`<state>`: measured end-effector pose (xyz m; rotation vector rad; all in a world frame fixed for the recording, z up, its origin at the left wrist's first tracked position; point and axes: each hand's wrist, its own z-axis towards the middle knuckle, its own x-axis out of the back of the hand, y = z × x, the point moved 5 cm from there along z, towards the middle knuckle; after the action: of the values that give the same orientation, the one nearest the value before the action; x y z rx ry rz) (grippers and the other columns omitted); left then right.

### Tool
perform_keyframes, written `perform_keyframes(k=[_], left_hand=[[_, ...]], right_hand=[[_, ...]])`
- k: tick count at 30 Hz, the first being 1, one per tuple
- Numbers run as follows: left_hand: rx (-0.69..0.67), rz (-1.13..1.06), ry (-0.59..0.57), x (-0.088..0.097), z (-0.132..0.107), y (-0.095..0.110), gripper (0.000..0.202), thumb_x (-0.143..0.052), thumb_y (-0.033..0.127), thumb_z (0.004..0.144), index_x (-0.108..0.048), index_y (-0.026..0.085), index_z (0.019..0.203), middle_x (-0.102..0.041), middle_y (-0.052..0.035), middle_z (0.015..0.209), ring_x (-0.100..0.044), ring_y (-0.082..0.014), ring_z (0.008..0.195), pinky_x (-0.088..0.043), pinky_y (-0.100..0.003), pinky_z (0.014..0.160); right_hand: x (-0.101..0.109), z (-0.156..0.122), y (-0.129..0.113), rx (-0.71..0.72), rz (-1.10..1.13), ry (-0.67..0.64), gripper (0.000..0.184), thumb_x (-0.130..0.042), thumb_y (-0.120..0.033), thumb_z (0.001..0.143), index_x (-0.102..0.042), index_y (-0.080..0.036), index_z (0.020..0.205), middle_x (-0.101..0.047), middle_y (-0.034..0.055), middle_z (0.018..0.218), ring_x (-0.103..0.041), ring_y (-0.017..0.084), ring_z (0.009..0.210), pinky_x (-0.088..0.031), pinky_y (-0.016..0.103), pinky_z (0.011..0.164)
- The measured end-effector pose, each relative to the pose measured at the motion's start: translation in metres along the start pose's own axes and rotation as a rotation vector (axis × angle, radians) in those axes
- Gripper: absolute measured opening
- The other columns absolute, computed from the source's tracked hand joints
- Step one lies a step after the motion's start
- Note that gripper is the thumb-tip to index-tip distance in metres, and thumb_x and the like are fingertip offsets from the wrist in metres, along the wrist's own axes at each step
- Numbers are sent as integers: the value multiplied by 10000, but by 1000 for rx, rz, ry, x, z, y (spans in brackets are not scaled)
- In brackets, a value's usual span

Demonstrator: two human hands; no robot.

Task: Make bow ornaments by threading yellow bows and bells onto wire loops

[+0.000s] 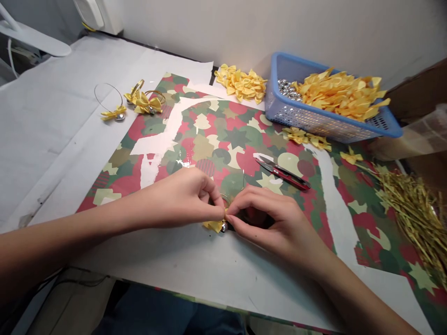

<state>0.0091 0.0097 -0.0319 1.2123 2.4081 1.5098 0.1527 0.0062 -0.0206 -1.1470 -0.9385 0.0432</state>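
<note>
Close to the table's front edge, my left hand (pixel 193 197) and my right hand (pixel 270 216) meet fingertip to fingertip, each closed in a pinch. A small yellow ribbon bow (pixel 211 225) shows below the fingertips, with a shiny silver bell (pixel 224 227) beside it. Part of a thin wire loop (pixel 225 199) curves up behind the fingers. My left thumb and forefinger pinch at the bow's upper edge. What exactly sits between my right fingertips is hidden; it is at the same spot, above the bell. Beyond my right hand lie small thread snips (pixel 283 173) with red-and-black handles.
Finished-looking wire rings with bows and bells (pixel 148 102) lie at the back left. A blue basket (pixel 335 109) holds yellow bows and silver bells. A pile of bows (pixel 240 83) lies beside it. Gold twist ties (pixel 412 214) bunch at the right on torn patterned paper (pixel 223 125).
</note>
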Motion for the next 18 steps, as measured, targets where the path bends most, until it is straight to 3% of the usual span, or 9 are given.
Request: perform_keyframes(k=[18], left_hand=[[11,-7,-21,0,-1,4,154,-607,295,703,-688,166,725,-375,62,477,-282,-74,428,-184,-202,380]], right_hand=[[-1,-1,-2,61,18,68,116,-604,-90,799,-632,-191,749,-605,0,688,-461,96,547,-377,226,494]])
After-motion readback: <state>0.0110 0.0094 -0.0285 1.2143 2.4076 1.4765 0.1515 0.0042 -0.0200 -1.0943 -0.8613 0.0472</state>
